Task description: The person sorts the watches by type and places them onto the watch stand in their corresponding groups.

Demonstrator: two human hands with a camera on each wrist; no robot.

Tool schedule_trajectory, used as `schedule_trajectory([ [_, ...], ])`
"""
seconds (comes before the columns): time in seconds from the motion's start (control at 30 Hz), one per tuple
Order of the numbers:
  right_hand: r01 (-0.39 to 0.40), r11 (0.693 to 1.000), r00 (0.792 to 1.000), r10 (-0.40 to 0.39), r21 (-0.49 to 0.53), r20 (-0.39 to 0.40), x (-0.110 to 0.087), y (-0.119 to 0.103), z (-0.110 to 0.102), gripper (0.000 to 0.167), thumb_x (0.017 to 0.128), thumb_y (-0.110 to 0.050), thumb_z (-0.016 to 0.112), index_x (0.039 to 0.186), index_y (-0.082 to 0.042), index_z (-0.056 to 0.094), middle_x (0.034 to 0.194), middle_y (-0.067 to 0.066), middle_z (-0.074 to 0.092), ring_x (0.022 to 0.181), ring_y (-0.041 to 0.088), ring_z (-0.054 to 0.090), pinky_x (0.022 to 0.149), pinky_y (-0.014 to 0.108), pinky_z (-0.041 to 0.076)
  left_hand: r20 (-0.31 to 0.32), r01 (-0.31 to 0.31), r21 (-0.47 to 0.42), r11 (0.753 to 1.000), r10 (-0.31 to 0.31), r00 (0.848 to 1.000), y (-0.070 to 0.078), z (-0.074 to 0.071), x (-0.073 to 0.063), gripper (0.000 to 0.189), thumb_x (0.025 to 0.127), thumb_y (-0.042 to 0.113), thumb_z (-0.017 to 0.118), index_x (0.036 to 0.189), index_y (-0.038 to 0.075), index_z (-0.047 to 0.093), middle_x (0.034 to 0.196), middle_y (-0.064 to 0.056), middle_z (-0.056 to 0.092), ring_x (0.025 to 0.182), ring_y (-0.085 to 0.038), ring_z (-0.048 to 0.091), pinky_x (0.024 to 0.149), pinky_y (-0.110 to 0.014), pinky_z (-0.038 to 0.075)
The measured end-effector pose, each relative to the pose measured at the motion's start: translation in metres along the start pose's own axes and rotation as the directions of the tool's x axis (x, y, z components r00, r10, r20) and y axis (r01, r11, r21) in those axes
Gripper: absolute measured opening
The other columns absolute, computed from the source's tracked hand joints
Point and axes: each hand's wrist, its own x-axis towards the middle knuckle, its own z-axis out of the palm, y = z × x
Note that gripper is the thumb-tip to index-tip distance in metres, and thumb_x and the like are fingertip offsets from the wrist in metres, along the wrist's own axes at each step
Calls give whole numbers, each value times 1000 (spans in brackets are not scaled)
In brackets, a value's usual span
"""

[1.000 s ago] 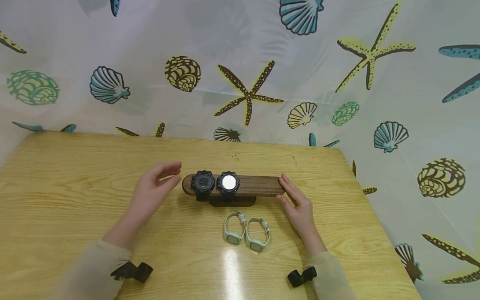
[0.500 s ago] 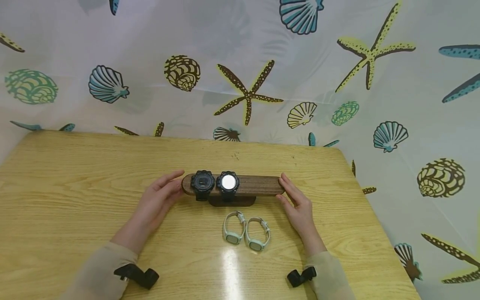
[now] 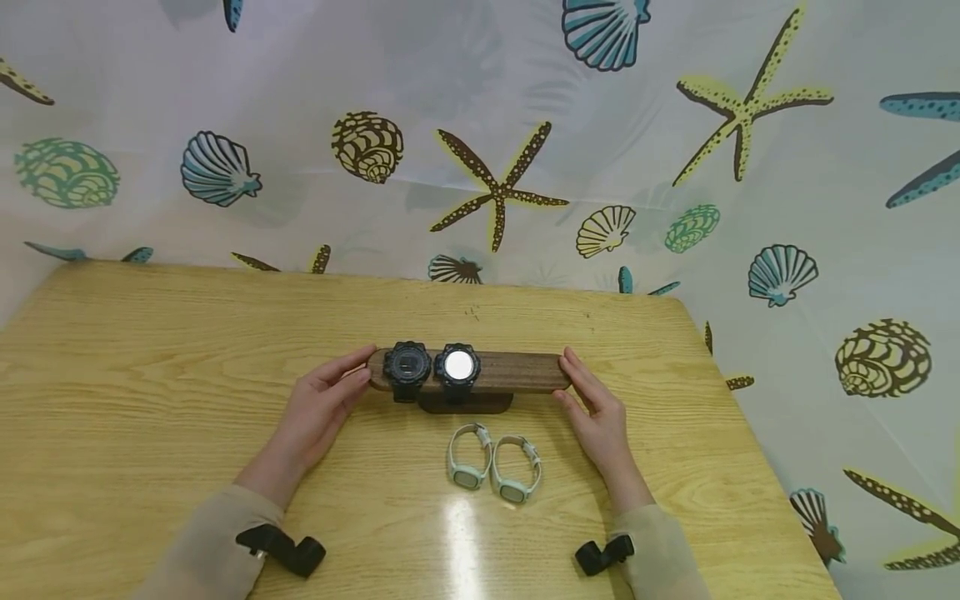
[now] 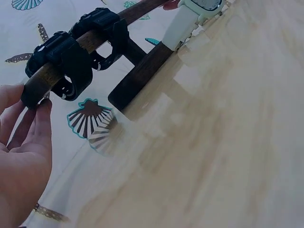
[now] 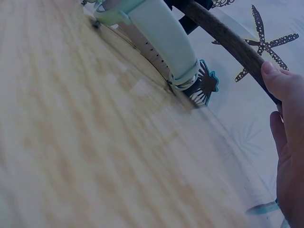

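A dark wooden watch stand [image 3: 521,372] with a long rounded bar stands on the table. Two black watches hang on the bar's left half: a dark-faced watch [image 3: 407,365] near the end and a watch with a glare-white face [image 3: 458,365] beside it. My left hand [image 3: 321,408] holds the bar's left end between thumb and fingers, as the left wrist view also shows. At the opposite end my right hand [image 3: 602,427] pinches the bar, its thumb [image 5: 270,70] on one side. In front of the stand's base lie two pale mint watches, one left [image 3: 466,477] and one right [image 3: 513,492].
The light wooden table [image 3: 187,350] stretches out on both sides of the stand. Behind it and along the right hangs a white cloth [image 3: 300,83] printed with shells and starfish. Black wrist cameras are strapped to both sleeves [image 3: 213,542].
My left hand has moved right, from beside the stand to its left end, and now holds it there. The right hand and the watches have stayed in place.
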Motion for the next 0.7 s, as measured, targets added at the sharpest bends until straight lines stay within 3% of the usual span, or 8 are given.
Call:
schedule_trajectory([
  [0.2,-38,999,999,38,27,10,-2,12,-1,46,83,16,63,128,12,53,139,26,43,130,30,43,103,28,39,5,-24,14,1000,24,1000,-3,-2,-1,41,96,4,57,137,6,53,137,3,52,122,-7,49,99,-23,43],
  [0.33,-81,993,995,86,-91,55,-2,20,-5,49,86,3,67,134,-3,55,145,10,43,134,26,39,106,35,37,2,-37,28,999,37,999,-5,-2,-1,44,96,4,57,139,1,48,136,2,53,121,-9,51,99,-23,44],
  [0.4,-44,980,995,61,-193,85,2,15,-8,49,86,-4,70,134,-9,57,144,5,45,133,23,40,107,39,37,4,-42,27,999,42,999,-5,-2,-1,44,96,4,57,139,-1,48,135,2,54,120,-10,51,98,-24,44],
  [0.5,104,936,987,-54,-336,154,8,0,-10,45,84,-7,73,128,-11,61,133,3,54,124,23,47,101,42,42,9,-47,27,999,47,999,-5,-2,0,44,96,3,56,139,-1,48,135,2,54,121,-9,51,99,-24,44],
  [0.6,283,888,940,-181,-361,290,15,-19,-6,39,82,-3,74,120,-6,64,120,5,59,112,22,53,95,35,47,8,-48,27,998,48,999,-5,-2,0,43,96,3,56,138,-1,48,135,2,54,120,-10,51,99,-24,44],
  [0.7,386,873,854,-217,-297,473,19,-38,4,39,82,-3,74,120,-4,63,119,5,59,110,20,56,94,27,48,6,-48,31,998,48,999,-5,-2,1,43,96,3,57,138,0,49,135,2,54,119,-10,52,98,-24,44],
])
